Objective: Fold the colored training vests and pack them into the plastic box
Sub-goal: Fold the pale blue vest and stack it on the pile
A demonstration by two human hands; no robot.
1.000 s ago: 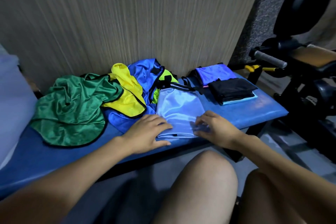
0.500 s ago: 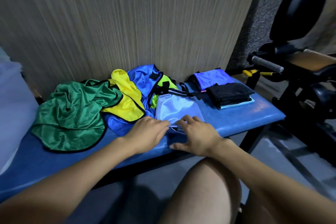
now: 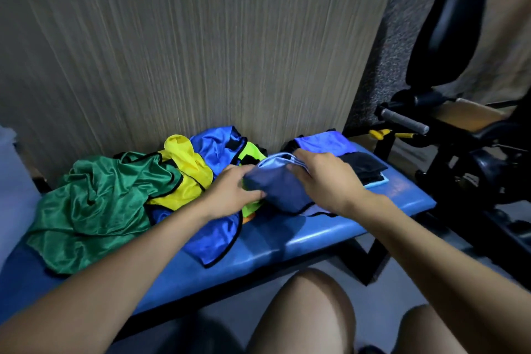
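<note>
A light blue vest (image 3: 275,181), folded over on itself, lies on the blue padded bench (image 3: 316,236). My left hand (image 3: 232,190) grips its left edge, and my right hand (image 3: 324,178) holds its right side with the fingers curled over the far edge. Left of it is a heap of unfolded vests: green (image 3: 97,198), yellow (image 3: 186,167), royal blue (image 3: 218,146) and neon green (image 3: 250,155). Folded purple-blue (image 3: 321,142) and black (image 3: 365,165) vests are stacked at the right end of the bench.
A wood-grain panel (image 3: 201,52) rises right behind the bench. A pale translucent plastic box (image 3: 11,181) shows at the far left edge. Black gym equipment (image 3: 459,138) with a yellow clip stands to the right. My bare knees (image 3: 304,313) are in front of the bench.
Both hands have lifted the vest's near edge and carried it away from me, folding the vest over itself. A royal blue vest now lies uncovered at the bench's front.
</note>
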